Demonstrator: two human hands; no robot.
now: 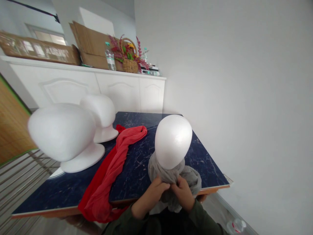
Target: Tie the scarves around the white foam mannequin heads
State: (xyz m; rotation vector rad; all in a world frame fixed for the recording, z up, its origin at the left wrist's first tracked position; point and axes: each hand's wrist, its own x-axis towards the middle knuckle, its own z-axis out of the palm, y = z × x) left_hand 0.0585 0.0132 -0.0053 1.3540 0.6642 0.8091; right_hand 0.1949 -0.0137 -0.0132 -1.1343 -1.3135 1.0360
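Note:
A white foam head form (173, 140) stands near the front right of the dark blue marbled table (129, 173). Around its neck lies a grey scarf (192, 178), its lower part hanging at the table's front edge. Both hands meet at the front of the neck. My left hand (154, 192) pinches the grey scarf from the left side, thumb on top. Close beside it, my right hand (183, 193) grips the same scarf from the right, fingers closed on the fabric. The thumbs are nearly touching.
A red scarf (118, 153) runs across the table and over its front edge. Two more white head forms, one nearer (63, 130) and one behind (101, 109), stand at the left. Behind is a white cabinet (117, 91); a wire rack (22, 182) is at left, a wall at right.

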